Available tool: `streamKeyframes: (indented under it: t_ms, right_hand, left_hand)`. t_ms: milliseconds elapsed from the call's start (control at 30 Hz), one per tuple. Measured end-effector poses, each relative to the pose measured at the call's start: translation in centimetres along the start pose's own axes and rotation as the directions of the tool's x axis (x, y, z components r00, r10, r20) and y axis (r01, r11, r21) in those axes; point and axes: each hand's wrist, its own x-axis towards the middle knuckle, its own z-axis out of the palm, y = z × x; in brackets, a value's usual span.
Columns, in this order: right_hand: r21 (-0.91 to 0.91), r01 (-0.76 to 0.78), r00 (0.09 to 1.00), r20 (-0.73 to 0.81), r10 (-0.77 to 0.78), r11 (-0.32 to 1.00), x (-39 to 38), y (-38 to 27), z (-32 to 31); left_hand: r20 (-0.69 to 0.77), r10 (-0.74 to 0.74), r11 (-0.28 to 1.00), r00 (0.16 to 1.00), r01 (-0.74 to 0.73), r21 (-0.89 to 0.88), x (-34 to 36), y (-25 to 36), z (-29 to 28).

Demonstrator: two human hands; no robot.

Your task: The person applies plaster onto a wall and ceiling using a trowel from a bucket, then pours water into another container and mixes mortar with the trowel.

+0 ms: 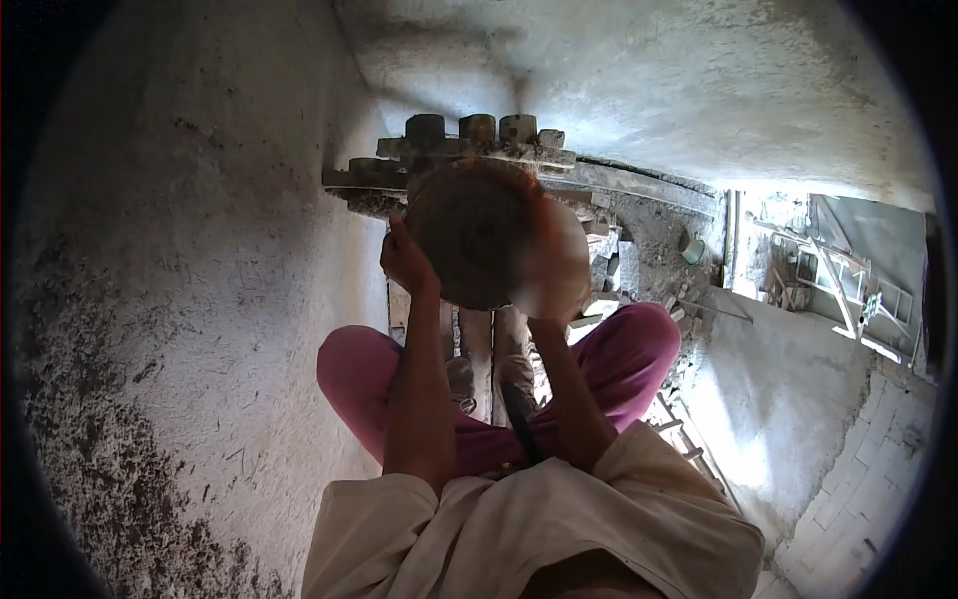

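A dark, round, shallow basin (474, 235) with an orange tint along its upper right rim is up in front of me, its broad face toward me. My left hand (407, 262) is closed on its left rim, with the thumb up along the edge. At the lower right rim is my right hand (544, 290), closed against the basin, though its fingers are blurred. A pale, blurred rounded shape (574, 255) shows beside the right rim; I cannot make out what it is.
Beyond the basin, several short round blocks (477, 128) stand on stacked planks (559, 157). My boots (515, 374) are on boards below. A rough wall (200, 260) rises close on my left. To the right lie rubble, a small bucket (692, 248) and an opening with a wooden frame (833, 275).
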Motion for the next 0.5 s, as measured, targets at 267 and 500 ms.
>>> streamKeyframes:
  t_ms: [267, 500]
  right_hand:
    - [-0.134, 0.032, 0.999, -0.039, -0.038, 0.990, 5.3, 0.4, 0.1]
    - [0.054, -0.148, 0.989, 0.009, 0.148, 0.987, 7.6, -2.2, 6.7]
  left_hand:
    - [0.019, -0.043, 0.999, 0.999, 0.042, 0.015, -0.1, 1.1, 0.1]
    - [-0.023, 0.026, 0.999, 0.999, -0.025, 0.037, 0.0, -1.1, -1.2]
